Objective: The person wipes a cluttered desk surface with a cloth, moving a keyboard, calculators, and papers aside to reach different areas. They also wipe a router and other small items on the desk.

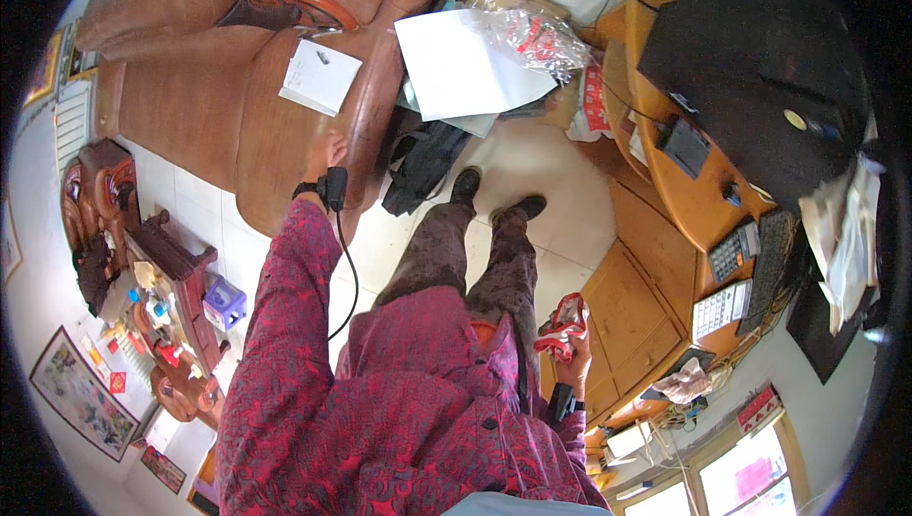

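My left hand point(332, 149) hangs over the brown leather sofa point(182, 106), just below a white notepad point(329, 74). A small dark object point(323, 58) rests on the notepad's page, which bears faint writing. The fingers of this hand look partly curled and blurred, and whether they touch the sofa is unclear. A black strapped device point(333, 188) with a cable sits at that wrist. Low at my right side, my right hand point(574, 365) grips a crumpled red-and-white cloth point(566, 327). That wrist also carries a black device point(561, 402).
Beside the sofa are a large white sheet point(470, 63), a clear plastic bag point(538, 38) and a black bag point(427, 163) on the floor. A wooden desk point(659, 181) at right holds calculators point(734, 252), a keyboard point(766, 274) and a black-covered bulky object point(755, 81).
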### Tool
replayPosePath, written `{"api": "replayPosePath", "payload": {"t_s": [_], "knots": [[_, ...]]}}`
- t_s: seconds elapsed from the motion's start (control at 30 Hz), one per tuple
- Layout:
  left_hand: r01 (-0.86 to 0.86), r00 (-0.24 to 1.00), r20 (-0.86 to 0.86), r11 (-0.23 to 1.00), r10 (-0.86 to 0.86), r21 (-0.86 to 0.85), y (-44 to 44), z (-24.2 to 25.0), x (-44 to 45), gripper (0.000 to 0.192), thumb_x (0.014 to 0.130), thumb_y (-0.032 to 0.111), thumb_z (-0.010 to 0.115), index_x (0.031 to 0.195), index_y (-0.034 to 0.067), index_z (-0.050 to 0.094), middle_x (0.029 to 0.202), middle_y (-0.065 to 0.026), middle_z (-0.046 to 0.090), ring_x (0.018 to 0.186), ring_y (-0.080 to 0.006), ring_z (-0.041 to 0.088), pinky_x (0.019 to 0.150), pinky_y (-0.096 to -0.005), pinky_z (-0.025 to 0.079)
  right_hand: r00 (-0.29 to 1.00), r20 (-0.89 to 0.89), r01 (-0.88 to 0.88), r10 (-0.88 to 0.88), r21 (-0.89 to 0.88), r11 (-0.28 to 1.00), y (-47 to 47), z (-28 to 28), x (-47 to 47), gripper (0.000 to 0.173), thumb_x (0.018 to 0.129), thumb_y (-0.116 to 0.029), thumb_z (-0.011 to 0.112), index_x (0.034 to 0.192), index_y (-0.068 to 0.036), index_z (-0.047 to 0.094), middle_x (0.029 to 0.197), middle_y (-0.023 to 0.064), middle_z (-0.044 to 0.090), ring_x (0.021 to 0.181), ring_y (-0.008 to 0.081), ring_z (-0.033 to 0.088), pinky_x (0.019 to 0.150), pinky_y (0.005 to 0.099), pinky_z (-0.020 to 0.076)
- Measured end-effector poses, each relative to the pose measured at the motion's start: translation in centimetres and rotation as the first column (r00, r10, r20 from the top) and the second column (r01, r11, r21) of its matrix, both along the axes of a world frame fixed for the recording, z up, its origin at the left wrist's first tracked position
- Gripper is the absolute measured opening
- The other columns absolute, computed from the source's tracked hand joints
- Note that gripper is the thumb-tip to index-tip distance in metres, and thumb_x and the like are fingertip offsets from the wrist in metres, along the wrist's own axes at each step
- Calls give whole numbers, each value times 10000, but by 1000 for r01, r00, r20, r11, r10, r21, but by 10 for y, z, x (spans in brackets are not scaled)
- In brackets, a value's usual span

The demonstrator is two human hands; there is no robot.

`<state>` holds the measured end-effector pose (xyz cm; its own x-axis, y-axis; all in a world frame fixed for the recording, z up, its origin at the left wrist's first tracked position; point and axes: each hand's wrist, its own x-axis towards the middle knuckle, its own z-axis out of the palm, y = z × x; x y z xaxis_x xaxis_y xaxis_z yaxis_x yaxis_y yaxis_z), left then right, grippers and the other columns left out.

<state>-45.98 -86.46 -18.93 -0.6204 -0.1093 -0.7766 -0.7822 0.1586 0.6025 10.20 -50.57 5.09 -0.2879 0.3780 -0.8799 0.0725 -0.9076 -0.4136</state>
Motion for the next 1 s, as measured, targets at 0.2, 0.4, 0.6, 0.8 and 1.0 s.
{"api": "replayPosePath", "payload": {"t_s": [0.2, 0.4, 0.6, 0.8, 1.0], "knots": [[203, 968, -112, 965, -223, -163, -43, -66, -55, 244, 946, 305, 554, 993, 68, 584, 970, -97, 588, 865, -194, 604, 690, -332, 551, 970, 61, -233, 237, -63, 970, -16, -15, -45, 681, 721, -192, 592, 1365, -16, 458, 1208, 117, 595, 1045, 254, 620, 918, 378, 526], [114, 989, -55, 954, -134, -277, -11, -64, -83, 487, 920, 411, 621, 1134, -24, 580, 1046, -123, 607, 954, -215, 596, 743, -336, 510, 953, 49, -292, 298, -104, 951, -25, -36, -48, 702, 726, -167, 622, 1385, -10, 438, 1237, 134, 588, 1079, 274, 615, 927, 412, 528], [4, 994, -97, 872, -59, -490, 24, -58, -93, 460, 880, 338, 680, 1004, -105, 669, 853, -173, 695, 681, -227, 679, 556, -327, 540, 939, 54, -333, 340, -112, 936, -27, -48, -44, 671, 744, -149, 620, 1377, -11, 444, 1223, 127, 598, 1061, 258, 625, 920, 393, 531], [-75, 986, -159, 991, 56, -114, 4, -89, -103, 272, 873, 279, 707, 991, 48, 626, 848, -62, 648, 667, -201, 612, 529, -348, 484, 925, 140, -337, 354, -131, 932, -29, -57, -42, 688, 748, -144, 625, 1392, -15, 420, 1226, 138, 593, 1047, 284, 631, 907, 409, 534], [-124, 978, -198, 949, 67, -291, 29, -43, -93, 265, 846, 211, 726, 1006, 24, 627, 845, -105, 639, 686, -248, 607, 599, -385, 500, 926, 56, -363, 374, -145, 920, -22, -57, -63, 616, 776, -108, 590, 1371, -28, 456, 1222, 106, 594, 1071, 240, 613, 925, 368, 519]]}}
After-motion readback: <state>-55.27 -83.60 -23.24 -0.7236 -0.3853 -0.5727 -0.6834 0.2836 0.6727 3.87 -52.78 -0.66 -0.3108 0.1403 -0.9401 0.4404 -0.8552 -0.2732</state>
